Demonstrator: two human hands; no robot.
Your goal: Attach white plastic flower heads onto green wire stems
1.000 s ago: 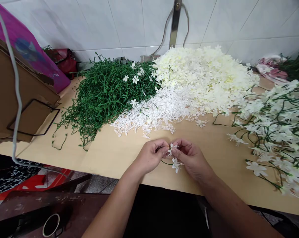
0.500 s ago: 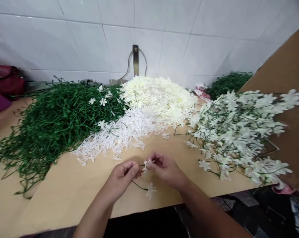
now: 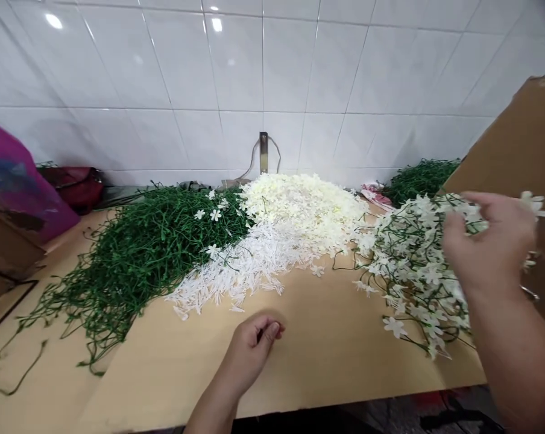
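Note:
My left hand point(image 3: 253, 345) rests on the tan tabletop point(image 3: 331, 355) near its front edge, fingers curled in with the thumb against them and nothing visible inside. My right hand point(image 3: 487, 241) hovers over the heap of assembled white flower sprays point(image 3: 408, 265) at the right, fingers loosely spread, nothing clearly gripped. Behind the left hand lie a pile of white stamen pieces point(image 3: 243, 268), a mound of cream petals point(image 3: 304, 208) and a big tangle of green stems point(image 3: 137, 259).
A brown cardboard sheet point(image 3: 521, 138) leans at the right behind the sprays. More green stems point(image 3: 417, 178) lie at the back right. A pink box point(image 3: 10, 187) and a red bag point(image 3: 73, 184) stand at the back left. A white tiled wall closes the back.
Both hands were together pinching a small flower stem. Now they are apart: the right hand has swung out over the spray heap, the left stays low, and the stem is gone from them.

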